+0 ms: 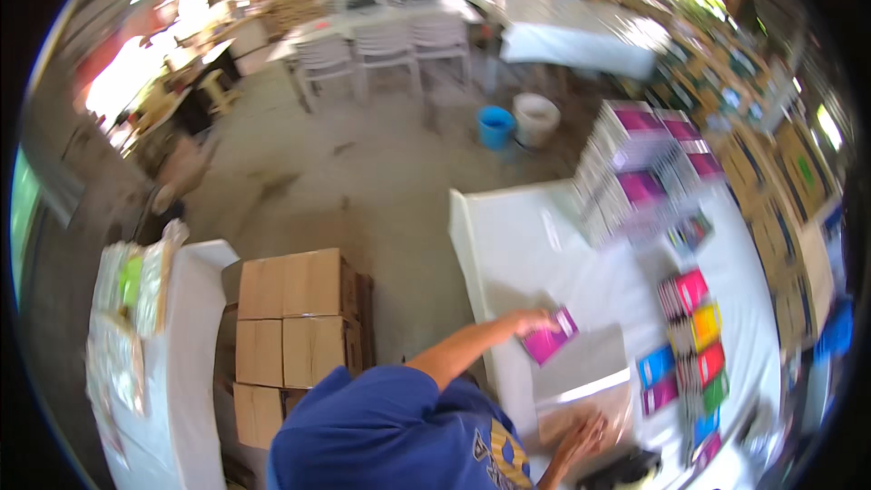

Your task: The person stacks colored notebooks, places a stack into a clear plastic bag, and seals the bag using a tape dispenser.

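My left hand (531, 321) is closed on the near edge of a purple booklet (550, 345), held at the left part of a white-covered table (517, 227). Just below it lies a clear plastic sheet or bag (581, 358), its shiny surface catching the light. On the brownish lower part of that plastic rests my right hand (582, 440), fingers stretched out and somewhat blurred. To its right, small piles of booklets stand in rows: pink (692, 289), yellow (706, 325), red (711, 361), green (716, 392) and blue (655, 365).
Tall stacks of purple-topped booklets (640, 186) stand at the table's far end. Cardboard boxes (308, 281) are piled left of me, beside another white table (195, 336) bearing plastic-wrapped packs. More cartons (780, 227) line the right. Two buckets (496, 127) and white chairs (381, 41) stand farther off.
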Tool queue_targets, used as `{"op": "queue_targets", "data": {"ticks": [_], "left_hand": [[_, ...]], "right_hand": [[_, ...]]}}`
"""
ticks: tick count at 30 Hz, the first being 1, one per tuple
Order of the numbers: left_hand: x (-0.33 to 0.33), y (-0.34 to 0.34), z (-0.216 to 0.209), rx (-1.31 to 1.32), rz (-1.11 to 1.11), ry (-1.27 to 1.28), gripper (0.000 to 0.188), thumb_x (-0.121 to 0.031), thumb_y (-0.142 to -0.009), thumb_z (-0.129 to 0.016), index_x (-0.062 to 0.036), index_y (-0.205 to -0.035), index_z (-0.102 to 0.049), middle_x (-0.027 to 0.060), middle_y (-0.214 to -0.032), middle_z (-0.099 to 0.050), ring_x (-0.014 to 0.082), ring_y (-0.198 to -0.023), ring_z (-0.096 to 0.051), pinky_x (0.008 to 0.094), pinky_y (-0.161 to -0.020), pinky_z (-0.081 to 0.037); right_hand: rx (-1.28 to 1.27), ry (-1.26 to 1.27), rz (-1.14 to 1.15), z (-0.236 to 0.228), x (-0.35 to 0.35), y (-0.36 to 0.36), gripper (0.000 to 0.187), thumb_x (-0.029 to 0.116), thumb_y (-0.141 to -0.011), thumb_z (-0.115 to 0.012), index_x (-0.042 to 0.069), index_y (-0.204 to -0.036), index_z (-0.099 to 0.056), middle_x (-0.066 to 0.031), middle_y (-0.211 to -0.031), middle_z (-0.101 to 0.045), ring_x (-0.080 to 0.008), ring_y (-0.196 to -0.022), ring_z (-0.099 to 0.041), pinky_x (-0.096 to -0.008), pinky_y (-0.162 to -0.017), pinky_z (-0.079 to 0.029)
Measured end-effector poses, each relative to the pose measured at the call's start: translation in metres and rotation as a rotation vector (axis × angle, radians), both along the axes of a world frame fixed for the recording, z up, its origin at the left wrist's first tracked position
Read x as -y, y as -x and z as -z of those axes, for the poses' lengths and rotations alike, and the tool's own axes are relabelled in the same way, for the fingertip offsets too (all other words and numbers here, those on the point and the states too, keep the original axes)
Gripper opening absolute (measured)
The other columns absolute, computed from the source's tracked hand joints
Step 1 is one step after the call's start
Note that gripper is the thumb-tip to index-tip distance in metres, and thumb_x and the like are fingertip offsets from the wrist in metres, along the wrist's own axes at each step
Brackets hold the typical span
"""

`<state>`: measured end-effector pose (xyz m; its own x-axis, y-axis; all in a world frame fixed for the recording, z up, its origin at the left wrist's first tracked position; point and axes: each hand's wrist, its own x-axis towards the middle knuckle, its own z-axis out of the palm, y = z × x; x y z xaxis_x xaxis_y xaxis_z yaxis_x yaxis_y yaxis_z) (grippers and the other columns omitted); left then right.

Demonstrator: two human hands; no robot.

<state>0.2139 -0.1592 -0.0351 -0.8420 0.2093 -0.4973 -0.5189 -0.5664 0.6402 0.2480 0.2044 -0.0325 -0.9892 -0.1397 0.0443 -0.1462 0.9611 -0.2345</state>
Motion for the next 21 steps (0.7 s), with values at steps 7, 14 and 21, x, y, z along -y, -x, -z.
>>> {"op": "queue_targets", "data": {"ticks": [7, 14, 21], "left_hand": [[0.006, 0.013, -0.019, 0.031, 0.144, 0.039, 0.038, -0.029, -0.088, -0.067, 0.0011, -0.111, -0.062, 0.0127, -0.101, -0.069, 0.0230, -0.089, -0.069, 0.0428, -0.083, -0.056], [0.007, 0.008, -0.034, -0.018, 0.069, 0.136, 0.038, -0.023, -0.091, -0.063, -0.0009, -0.121, -0.056, 0.0133, -0.113, -0.065, 0.0236, -0.101, -0.066, 0.0413, -0.089, -0.054], [-0.074, 0.033, -0.085, -0.061, 0.438, 0.035, 0.037, -0.022, -0.090, -0.065, -0.0004, -0.119, -0.057, 0.0112, -0.112, -0.065, 0.0201, -0.100, -0.065, 0.0374, -0.091, -0.052]], "right_hand": [[-0.278, 0.071, 0.062, -0.002, -0.034, 0.018, 0.046, 0.020, -0.088, -0.064, 0.009, -0.132, -0.053, -0.0166, -0.134, -0.048, -0.0338, -0.124, -0.045, -0.0461, -0.102, -0.037], [-0.250, 0.100, 0.088, -0.022, -0.032, 0.011, 0.044, 0.024, -0.089, -0.062, 0.012, -0.131, -0.053, -0.0141, -0.132, -0.048, -0.0365, -0.114, -0.047, -0.0500, -0.096, -0.038], [-0.273, 0.065, 0.059, -0.030, -0.033, 0.009, 0.045, 0.021, -0.086, -0.064, 0.013, -0.129, -0.054, -0.0150, -0.128, -0.049, -0.0343, -0.107, -0.049, -0.0478, -0.090, -0.039]]}}
